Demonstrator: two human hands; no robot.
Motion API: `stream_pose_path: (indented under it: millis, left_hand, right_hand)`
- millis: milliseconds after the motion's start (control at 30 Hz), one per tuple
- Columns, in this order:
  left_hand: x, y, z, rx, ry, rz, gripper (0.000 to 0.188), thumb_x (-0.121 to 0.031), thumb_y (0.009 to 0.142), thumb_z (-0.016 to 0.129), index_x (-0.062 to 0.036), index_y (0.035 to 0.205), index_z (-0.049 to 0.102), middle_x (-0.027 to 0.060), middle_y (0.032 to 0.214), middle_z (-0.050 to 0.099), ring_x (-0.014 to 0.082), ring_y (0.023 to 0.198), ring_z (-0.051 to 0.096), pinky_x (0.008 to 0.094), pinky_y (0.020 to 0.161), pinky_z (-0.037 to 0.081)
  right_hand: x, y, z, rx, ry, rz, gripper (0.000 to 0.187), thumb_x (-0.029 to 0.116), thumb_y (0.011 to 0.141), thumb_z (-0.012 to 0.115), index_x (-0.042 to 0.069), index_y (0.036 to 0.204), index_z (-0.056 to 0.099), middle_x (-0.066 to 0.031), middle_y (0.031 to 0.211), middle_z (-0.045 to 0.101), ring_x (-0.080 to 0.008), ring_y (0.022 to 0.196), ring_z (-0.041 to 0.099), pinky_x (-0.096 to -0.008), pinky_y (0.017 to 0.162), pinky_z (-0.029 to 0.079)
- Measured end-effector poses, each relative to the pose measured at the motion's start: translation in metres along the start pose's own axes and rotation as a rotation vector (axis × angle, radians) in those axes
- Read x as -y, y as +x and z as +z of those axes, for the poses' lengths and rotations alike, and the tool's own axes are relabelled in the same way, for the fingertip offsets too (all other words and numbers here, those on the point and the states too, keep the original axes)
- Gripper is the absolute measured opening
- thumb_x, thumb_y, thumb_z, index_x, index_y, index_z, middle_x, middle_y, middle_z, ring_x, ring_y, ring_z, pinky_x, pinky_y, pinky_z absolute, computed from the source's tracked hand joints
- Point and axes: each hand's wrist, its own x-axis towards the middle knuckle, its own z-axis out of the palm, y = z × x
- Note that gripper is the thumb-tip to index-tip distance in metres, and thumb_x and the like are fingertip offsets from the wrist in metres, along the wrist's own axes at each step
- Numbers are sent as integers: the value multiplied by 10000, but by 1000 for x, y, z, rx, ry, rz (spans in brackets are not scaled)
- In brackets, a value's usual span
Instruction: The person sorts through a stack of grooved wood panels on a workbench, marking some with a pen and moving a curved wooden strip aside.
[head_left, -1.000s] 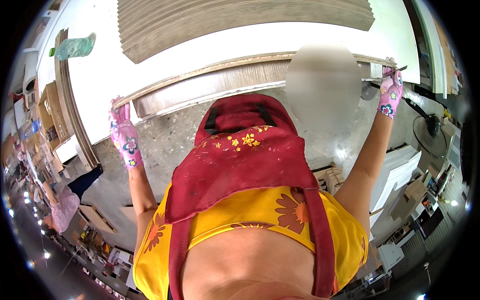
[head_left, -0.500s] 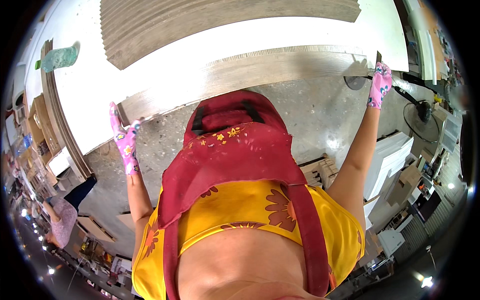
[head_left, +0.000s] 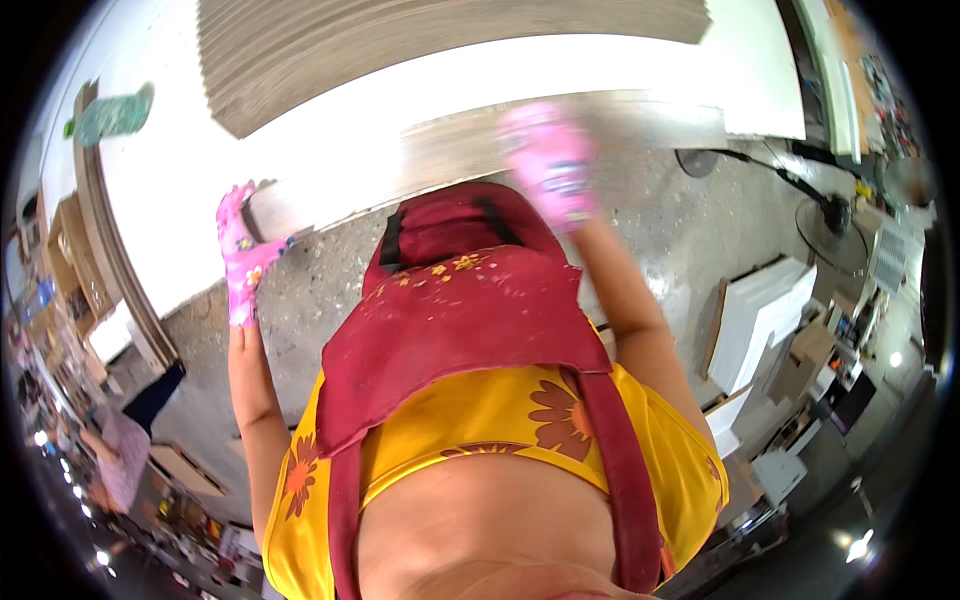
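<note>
A long grey-brown wood-grain board (head_left: 450, 150) lies along the near edge of the white worktable (head_left: 155, 225). My left hand (head_left: 243, 255), in a pink flowered glove, is at the board's left end. Its thumb stretches along the near edge while the other fingers extend past the end corner, thumb and fingers spread apart. Over the middle of the board is my right hand (head_left: 550, 165), in a matching glove. Motion smears its fingers, so their pose and anything under them cannot be made out.
Farther back lies a stack of similar brown boards (head_left: 430, 45). A green-tinted plastic bottle (head_left: 112, 117) rests at the left, beside long brown strips (head_left: 115, 235). White panels (head_left: 760, 315) and a black fan (head_left: 835, 215) stand to the right. Another person (head_left: 122, 455) is at far left.
My right hand has swept left from the board's right end to its middle. My left hand remains at the left end, its fingers slightly more bent. The view has shifted a little.
</note>
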Motion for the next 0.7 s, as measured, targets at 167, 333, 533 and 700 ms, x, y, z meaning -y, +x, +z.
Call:
stream_pose_path:
  millis: [167,333,533,700]
  left_hand:
    - [0,-7,7,5,0,-79,805,-194,464,824,-28,1166,467,131,1126,499,282,1076,461,378,955,351]
    - [-5,-6,4,4,-73,-80,757,-144,483,801,-26,1149,464,125,1106,494,284,1060,458,370,939,348]
    - [-6,-4,6,40,-102,-124,746,-70,508,767,-24,1173,432,120,1150,455,264,1077,450,346,956,342]
    - [-7,-3,4,38,-138,-127,731,-125,506,782,-20,1152,459,123,1121,476,271,1062,457,357,939,353]
  right_hand:
    - [127,-10,52,29,143,-491,114,165,743,479,78,788,538,-78,734,547,-232,660,562,-342,612,458]
    - [0,12,8,-5,-17,-136,110,137,719,493,73,741,579,-81,764,556,-193,699,566,-309,599,462]
    - [-281,-10,-135,-460,-694,343,113,151,729,516,87,748,608,-115,687,567,-251,579,562,-341,554,462]
    - [-238,0,-145,-471,-93,628,165,205,793,496,85,770,606,-93,725,584,-220,650,572,-319,581,465]
